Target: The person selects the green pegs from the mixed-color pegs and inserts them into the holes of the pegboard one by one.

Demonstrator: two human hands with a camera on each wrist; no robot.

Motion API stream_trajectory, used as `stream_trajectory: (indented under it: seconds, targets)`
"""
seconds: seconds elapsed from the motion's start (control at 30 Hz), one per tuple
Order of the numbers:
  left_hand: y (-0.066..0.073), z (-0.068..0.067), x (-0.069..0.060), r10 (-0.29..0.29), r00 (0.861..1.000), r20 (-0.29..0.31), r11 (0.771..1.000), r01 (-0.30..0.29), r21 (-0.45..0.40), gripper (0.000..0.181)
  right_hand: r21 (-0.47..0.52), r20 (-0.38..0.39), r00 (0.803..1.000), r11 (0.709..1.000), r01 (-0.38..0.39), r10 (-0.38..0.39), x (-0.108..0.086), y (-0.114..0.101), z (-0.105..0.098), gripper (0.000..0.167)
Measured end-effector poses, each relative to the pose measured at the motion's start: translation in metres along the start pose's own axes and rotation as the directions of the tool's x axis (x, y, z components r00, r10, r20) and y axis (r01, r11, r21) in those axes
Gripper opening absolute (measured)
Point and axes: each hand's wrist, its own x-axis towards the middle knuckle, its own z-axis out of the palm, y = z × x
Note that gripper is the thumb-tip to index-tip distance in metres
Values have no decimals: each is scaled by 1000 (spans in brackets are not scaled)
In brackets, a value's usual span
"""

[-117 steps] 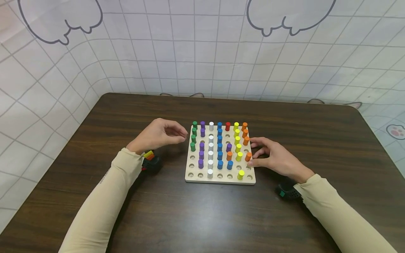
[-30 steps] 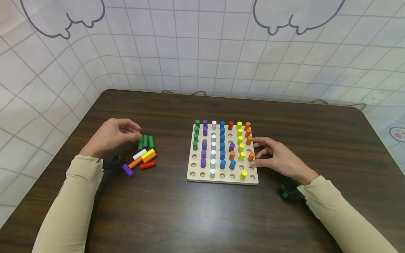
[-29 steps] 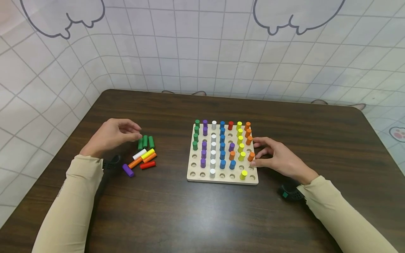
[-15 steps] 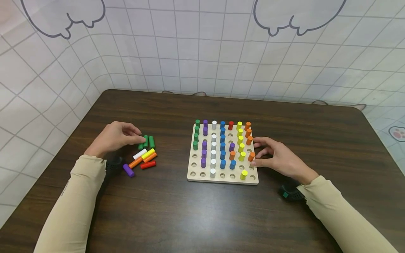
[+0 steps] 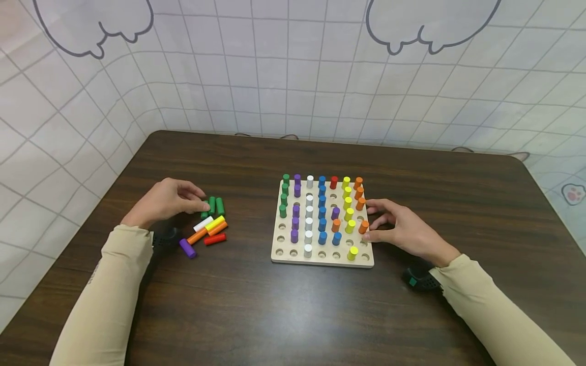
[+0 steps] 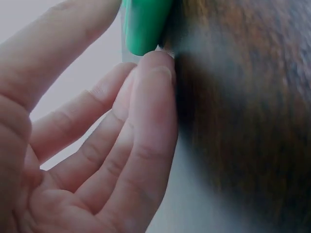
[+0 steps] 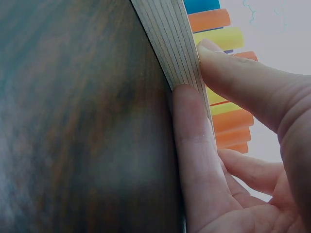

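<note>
My left hand (image 5: 167,201) is at the loose pegs on the left, thumb and forefinger on either side of a green peg (image 6: 146,29). That peg (image 5: 204,215) is partly covered by the thumb in the head view. Two more green pegs, one of them the outer green peg (image 5: 220,206), lie right beside it. My right hand (image 5: 405,229) grips the right edge of the wooden pegboard (image 5: 299,258). In the right wrist view the thumb (image 7: 233,73) lies over the board's top edge and the forefinger (image 7: 192,126) against its side.
Below the left hand lie a white peg (image 5: 203,224), a yellow peg (image 5: 215,223), two orange pegs, a red peg (image 5: 215,239) and a purple peg (image 5: 187,248). Coloured pegs stand in columns on the board, with several bare holes. The dark table (image 5: 256,315) meets a gridded curtain (image 5: 293,76) behind.
The left hand has gone from the board's left side to the loose pegs, then dipped slightly right onto a green one. The right hand stays at the board's edge.
</note>
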Motion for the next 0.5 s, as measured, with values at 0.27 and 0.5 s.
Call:
stream_trajectory:
  seconds: [0.27, 0.5]
  targets:
    - [0, 1, 0, 12, 999, 50, 999, -10, -52, 55, -8, -2, 1000, 1000, -1, 1, 1, 1, -1, 87]
    - [2, -1, -1, 21, 997, 68, 997, -17, -71, 52, -14, -1, 1000, 1000, -8, 8, 2, 1, -2, 86]
